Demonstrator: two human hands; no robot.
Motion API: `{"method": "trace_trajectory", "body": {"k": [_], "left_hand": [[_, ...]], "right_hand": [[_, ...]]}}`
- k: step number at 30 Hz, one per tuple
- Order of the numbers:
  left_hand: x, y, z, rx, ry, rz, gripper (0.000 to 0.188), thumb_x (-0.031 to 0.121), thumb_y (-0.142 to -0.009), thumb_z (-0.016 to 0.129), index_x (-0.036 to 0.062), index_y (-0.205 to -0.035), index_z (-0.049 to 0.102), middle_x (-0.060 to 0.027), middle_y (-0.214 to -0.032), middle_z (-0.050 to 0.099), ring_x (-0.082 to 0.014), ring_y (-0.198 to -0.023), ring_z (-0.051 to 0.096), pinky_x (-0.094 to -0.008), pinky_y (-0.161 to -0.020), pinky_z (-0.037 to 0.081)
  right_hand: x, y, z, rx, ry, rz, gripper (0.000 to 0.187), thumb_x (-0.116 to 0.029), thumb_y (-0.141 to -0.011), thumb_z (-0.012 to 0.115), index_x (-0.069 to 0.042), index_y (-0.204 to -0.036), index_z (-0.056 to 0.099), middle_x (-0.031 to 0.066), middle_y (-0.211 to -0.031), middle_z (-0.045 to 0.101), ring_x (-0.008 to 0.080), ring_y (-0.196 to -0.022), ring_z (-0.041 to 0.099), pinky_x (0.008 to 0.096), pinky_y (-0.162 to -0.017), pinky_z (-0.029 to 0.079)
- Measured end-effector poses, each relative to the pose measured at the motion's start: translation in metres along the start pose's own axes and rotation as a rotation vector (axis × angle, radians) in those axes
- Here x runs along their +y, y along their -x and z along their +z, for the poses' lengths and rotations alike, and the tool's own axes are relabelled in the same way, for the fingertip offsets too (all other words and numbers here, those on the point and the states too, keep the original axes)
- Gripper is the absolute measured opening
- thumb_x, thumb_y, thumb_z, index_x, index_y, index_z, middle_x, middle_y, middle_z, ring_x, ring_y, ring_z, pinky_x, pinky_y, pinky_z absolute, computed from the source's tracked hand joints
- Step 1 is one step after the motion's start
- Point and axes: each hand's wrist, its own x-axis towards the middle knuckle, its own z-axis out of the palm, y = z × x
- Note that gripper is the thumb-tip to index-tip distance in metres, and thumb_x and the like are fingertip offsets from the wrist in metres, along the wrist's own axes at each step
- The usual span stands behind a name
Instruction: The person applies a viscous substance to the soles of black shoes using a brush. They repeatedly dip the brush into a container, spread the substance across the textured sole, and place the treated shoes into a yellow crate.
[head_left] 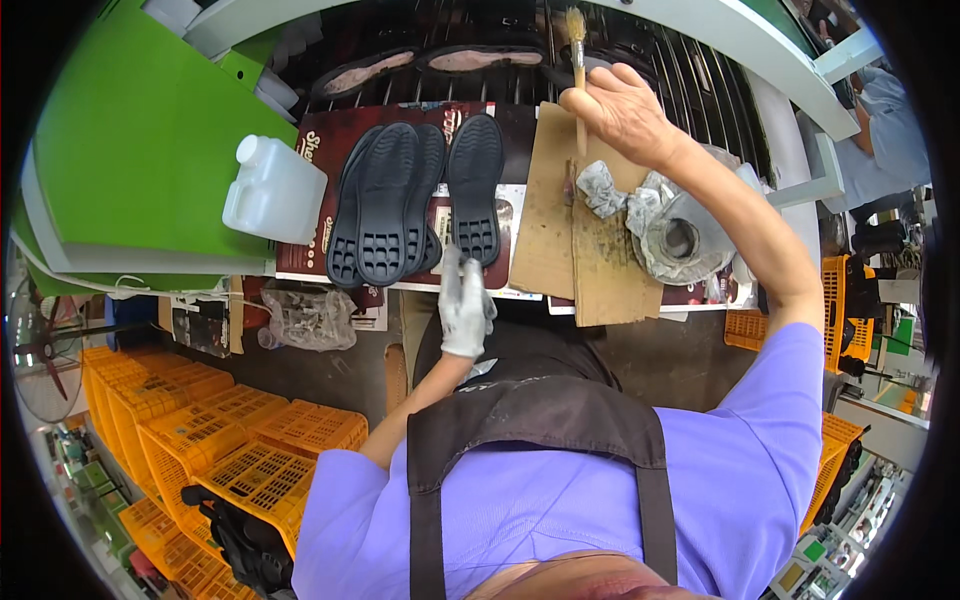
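Note:
My left hand (465, 312), in a white glove, is at the heel end of a single black shoe sole (476, 185). Its fingers are stretched out and apart, the tips at the heel's edge. A stack of several black soles (388, 200) lies just to the left, with square hollows showing at the heels. Up at the far right, my bare right hand (630, 115) is closed on a paintbrush (579, 60), its pale bristles pointing away from me. Below that arm sits a round pot (680, 238) wrapped in crumpled plastic, with a crumpled whitish wad (602, 190) beside it.
Stained cardboard (545, 215) covers the bench's middle. A translucent jug (275, 190) stands left, by a green panel (150, 150). Beyond, shoe parts (480, 60) with pinkish insides rest on a rack of rollers. Orange crates (230, 430) fill the lower left. Another person (885, 140) is at far right.

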Motion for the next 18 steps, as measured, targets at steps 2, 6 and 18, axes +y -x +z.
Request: {"method": "trace_trajectory", "body": {"k": [2,6,18], "left_hand": [[-0.003,0.022,0.005,-0.133,0.056,0.227,0.065,0.019,-0.086,0.06,0.0033,-0.138,0.025,0.0016,-0.058,0.048,-0.0049,-0.044,0.041,-0.0175,-0.042,0.035],[0.028,0.008,0.02,-0.127,-0.558,0.883,0.104,0.027,-0.062,0.079,-0.007,-0.136,0.015,-0.0247,-0.12,0.041,-0.034,-0.108,0.048,-0.0405,-0.091,0.04],[0.029,0.006,0.05,-0.688,-0.096,0.306,0.049,0.007,-0.076,0.066,0.0006,-0.119,0.044,-0.0071,-0.094,0.057,-0.0149,-0.079,0.056,-0.0289,-0.075,0.046]], "right_hand": [[-0.024,-0.008,-0.027,0.058,-0.125,0.08,0.021,-0.011,-0.071,0.061,-0.014,-0.088,0.049,-0.0039,-0.068,0.051,0.0145,-0.071,0.049,0.0282,-0.07,0.035],[-0.061,-0.02,-0.066,0.245,-0.39,0.307,0.028,-0.008,-0.067,0.07,-0.01,-0.086,0.05,-0.0008,-0.069,0.052,0.0178,-0.069,0.053,0.0314,-0.068,0.036],[-0.105,0.057,-0.08,0.551,-1.116,1.069,0.019,-0.024,-0.09,0.055,-0.006,-0.09,0.048,0.0018,-0.063,0.055,0.0091,-0.057,0.052,0.0228,-0.053,0.044]]}}
